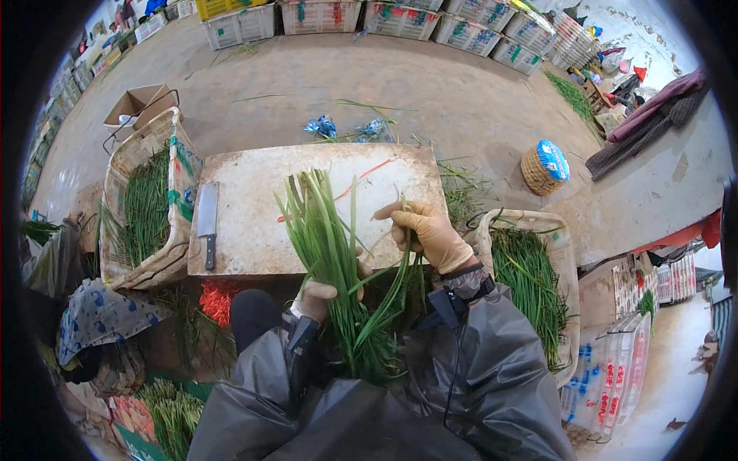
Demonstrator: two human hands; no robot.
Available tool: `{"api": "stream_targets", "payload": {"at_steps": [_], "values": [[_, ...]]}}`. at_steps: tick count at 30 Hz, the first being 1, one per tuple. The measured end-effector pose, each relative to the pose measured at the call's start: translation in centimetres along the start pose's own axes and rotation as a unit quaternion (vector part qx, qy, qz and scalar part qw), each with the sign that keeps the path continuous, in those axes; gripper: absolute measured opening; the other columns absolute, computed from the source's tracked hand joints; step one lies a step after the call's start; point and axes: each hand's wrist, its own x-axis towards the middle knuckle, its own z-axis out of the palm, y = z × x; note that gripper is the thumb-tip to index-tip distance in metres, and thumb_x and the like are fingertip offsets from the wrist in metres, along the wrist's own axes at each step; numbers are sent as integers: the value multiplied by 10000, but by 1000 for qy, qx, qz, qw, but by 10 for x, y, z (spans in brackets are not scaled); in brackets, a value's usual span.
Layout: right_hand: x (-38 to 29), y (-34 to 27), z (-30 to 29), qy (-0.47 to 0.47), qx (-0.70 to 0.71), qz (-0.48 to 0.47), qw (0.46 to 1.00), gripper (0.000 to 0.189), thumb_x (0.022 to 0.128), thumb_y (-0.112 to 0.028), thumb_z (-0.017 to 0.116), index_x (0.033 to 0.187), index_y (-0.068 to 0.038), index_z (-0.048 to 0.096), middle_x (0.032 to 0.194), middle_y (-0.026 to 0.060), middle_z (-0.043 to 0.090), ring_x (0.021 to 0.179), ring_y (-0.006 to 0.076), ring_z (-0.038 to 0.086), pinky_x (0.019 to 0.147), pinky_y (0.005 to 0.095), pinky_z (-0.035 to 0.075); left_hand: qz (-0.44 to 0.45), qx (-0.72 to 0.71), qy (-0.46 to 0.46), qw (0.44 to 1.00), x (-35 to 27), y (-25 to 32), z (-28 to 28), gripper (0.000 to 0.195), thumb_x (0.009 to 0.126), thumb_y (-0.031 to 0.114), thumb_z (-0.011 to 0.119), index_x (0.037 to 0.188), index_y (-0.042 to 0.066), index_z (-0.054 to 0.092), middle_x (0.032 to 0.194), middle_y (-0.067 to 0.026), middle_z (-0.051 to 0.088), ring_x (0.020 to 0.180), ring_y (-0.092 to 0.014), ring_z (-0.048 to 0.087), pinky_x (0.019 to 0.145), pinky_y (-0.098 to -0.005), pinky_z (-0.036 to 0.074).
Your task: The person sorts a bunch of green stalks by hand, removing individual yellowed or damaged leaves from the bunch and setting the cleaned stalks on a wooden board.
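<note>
A thick bunch of long green stalks, likely garlic chives (326,242), stands nearly upright before my body, pale cut ends up and leafy tips down by my lap. Around its middle is my gloved left hand (317,297); the bunch hides some of its fingers. My right hand (426,230), in a tan rubber glove, pinches a few loose stalks (398,294) to the right of the bunch, over the board's front right corner. Beneath the bunch's upper end is a worn white board (248,167). A cleaver (207,219) lies along its left side, and a red strip (369,173) on its surface.
Crates of greens flank the board: a left crate (173,230) and a right crate (568,288). Red ties (219,302) hang below the board's front edge. Beyond it lie blue plastic ribbons (322,127) and a woven basket (539,176). Stacked crates (323,17) line the back.
</note>
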Motion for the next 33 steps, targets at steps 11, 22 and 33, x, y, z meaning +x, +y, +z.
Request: {"api": "stream_targets", "payload": {"at_steps": [11,22,33], "values": [[0,13,7,-45,-115,55,991,251,1026,-235,591,1118,-38,717,696,3,625,572,70,552,512,212,438,76,-3,4,997,10,2,6,953,585,230,792,1448,-22,475,1224,-206,641,914,-298,690,699,-398,593],[1,25,16,-81,-104,54,990,267,1040,-240,588,1123,-1,674,700,20,636,573,84,578,511,229,467,14,1,18,1000,8,2,14,962,572,237,785,1449,-15,479,1144,-216,689,832,-307,697,720,-412,594],[-2,36,-11,-61,-96,-61,992,332,1061,-320,562,1219,-48,672,772,28,681,692,110,644,602,262,490,50,-30,41,997,4,4,-2,1025,564,131,808,1484,-44,389,957,-168,682,828,-326,690,742,-429,582]]}}
